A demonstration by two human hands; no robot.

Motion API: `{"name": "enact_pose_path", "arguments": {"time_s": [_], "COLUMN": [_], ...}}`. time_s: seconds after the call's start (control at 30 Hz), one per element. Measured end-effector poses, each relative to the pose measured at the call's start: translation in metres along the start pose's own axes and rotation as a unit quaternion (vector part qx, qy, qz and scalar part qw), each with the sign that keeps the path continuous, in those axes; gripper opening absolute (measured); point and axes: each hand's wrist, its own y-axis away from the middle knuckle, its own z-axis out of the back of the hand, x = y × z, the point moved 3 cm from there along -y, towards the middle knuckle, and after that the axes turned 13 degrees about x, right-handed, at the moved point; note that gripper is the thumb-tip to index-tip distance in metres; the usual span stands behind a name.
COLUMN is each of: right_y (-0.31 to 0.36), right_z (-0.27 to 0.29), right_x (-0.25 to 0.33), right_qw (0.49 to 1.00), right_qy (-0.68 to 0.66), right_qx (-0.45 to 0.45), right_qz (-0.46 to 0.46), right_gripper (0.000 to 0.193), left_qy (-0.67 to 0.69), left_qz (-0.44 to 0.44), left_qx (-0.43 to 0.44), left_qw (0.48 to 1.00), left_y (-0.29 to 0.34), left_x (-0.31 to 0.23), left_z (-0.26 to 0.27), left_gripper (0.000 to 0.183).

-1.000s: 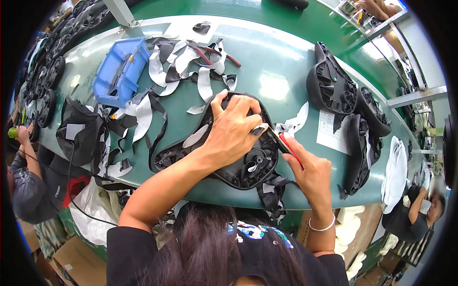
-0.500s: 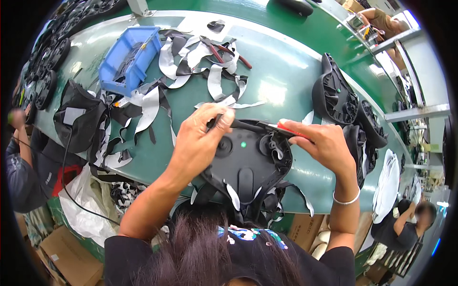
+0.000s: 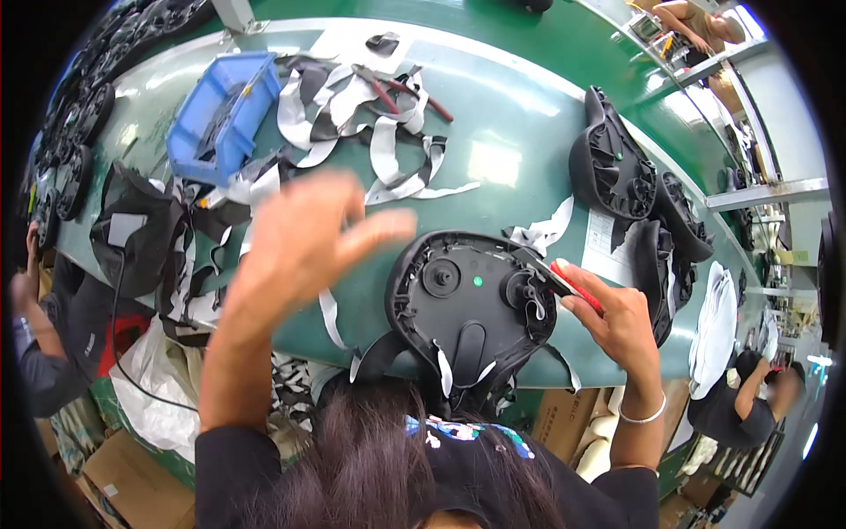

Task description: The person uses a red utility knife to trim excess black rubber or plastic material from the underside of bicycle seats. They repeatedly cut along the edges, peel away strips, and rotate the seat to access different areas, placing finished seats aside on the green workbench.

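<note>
A black moulded shell point(image 3: 423, 317) with a padded, fabric-wrapped rim lies in front of me at the near edge of the table. Two round posts and a green dot mark its inner face. At its upper right rim, my right hand point(image 3: 617, 317) grips a red-handled cutter knife point(image 3: 577, 286), its dark blade along the edge. Motion blurs my left hand point(image 3: 304, 234), raised over the table left of the shell; thumb and fingers stand apart, with nothing visible between them. Black and white fabric strips point(image 3: 445, 366) hang at the shell's lower edge.
A blue bin point(image 3: 181, 145) stands at the far left beside fabric scraps point(image 3: 388, 159) and red-handled pliers point(image 3: 379, 88). Finished-looking black shells point(image 3: 608, 163) sit at right. A black bag-like piece point(image 3: 132, 229) lies left. Other people work at both sides.
My left hand has left the shell's upper rim and swung left, its fingers spreading. The shell has shifted slightly right and shows more of its face. The knife remains in my right hand.
</note>
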Motion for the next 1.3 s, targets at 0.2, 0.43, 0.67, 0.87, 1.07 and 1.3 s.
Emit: {"name": "enact_pose_path", "arguments": {"time_s": [0.2,0.43,0.67,0.87,1.07,1.3], "right_y": [0.013,-0.005,-0.012,0.019,0.055,0.069], "right_z": [-0.010,-0.035,-0.058,-0.083,-0.099,-0.093], "right_x": [-0.009,-0.017,0.011,0.042,0.061,0.049], "right_qw": [0.994,0.987,0.993,0.987,0.977,0.878], "right_qy": [-0.080,-0.084,-0.009,-0.076,-0.147,-0.430], "right_qx": [-0.058,-0.136,-0.113,-0.097,-0.073,-0.074], "right_qz": [-0.056,-0.028,-0.029,-0.101,-0.138,-0.195], "right_gripper": [0.041,0.047,0.052,0.058,0.062,0.063], "left_qy": [0.558,0.544,0.474,0.559,0.601,0.525], "left_qz": [-0.023,-0.114,-0.065,-0.039,-0.144,-0.102], "left_qx": [0.140,-0.049,-0.093,-0.126,-0.121,-0.095], "left_qw": [0.818,0.830,0.873,0.819,0.777,0.840], "left_y": [0.040,-0.010,-0.005,0.023,0.039,0.047], "left_x": [-0.032,-0.030,-0.023,-0.050,-0.091,-0.071], "left_z": [-0.131,-0.070,-0.063,-0.086,-0.118,-0.119], "left_gripper": [0.071,0.049,0.044,0.046,0.087,0.084]}}
